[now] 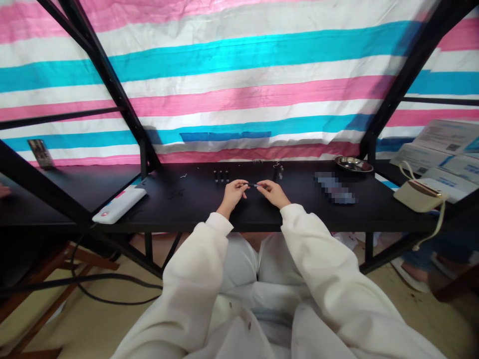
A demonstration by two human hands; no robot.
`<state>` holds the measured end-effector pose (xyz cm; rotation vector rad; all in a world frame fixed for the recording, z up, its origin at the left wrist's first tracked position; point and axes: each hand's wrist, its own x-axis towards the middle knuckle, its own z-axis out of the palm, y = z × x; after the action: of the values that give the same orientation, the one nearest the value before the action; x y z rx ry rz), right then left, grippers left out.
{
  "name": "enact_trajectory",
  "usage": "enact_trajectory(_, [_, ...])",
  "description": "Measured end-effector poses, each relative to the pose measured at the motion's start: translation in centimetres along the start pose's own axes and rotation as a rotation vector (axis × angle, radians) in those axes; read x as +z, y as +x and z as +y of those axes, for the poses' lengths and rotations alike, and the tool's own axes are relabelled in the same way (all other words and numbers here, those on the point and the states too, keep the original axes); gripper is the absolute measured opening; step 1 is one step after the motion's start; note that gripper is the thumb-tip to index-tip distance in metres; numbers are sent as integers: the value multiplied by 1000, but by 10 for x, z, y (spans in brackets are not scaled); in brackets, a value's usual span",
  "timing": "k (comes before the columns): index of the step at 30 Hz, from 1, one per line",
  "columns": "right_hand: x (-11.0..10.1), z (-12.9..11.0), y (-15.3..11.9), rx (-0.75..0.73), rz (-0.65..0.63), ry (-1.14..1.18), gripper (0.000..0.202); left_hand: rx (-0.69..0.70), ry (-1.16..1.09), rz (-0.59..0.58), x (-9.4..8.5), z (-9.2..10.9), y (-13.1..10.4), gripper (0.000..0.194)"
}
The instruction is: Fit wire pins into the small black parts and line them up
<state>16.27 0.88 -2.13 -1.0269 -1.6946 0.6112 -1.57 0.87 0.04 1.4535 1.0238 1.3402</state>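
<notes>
Both hands over black bench: left hand and right hand each pinch one end of single small dark rod. Three dark pegs stand behind; one metal bowl far right.

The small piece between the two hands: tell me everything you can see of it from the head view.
The small piece is a short, slim, dark rod-like part with a paler, perhaps metallic stretch at its middle. It lies roughly level, lifted just above the black table. The left hand pinches one end and the right hand the other. It is too small to make out material or finer detail.
</notes>
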Motion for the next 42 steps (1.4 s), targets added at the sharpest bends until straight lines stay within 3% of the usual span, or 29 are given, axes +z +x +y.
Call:
enact_trajectory(5, [-3, 0, 0, -138, 7, -134, 23, -11, 31, -8, 0, -1, 0, 22])
enact_trajectory(10, [-8, -3, 0, -166, 97, -285, 16, -1, 71, 157, -5, -2, 2, 23])
enact_trajectory(12, [-9, -5, 0, -181, 127, -260, 15, -14, 84, 167, -5, -3, 2, 23])
enact_trajectory(19, [-3, -10, -2, -224, -9, -130, 15, -35, 31, -156, 1, 0, -3, 30])
enact_trajectory(35, [4, -10, -4, -163, -143, -225, 9, -155, -97, -337, 1, 12, -8, 26])
enact_trajectory(38, [1, -11, -1, -114, -122, -268, 11, -161, -74, -265, 1, 9, -6, 21])
enact_trajectory(42, [-19, -3, 13, 116, 38, -373, 16, -121, 27, -20, -1, 2, -3, 12])
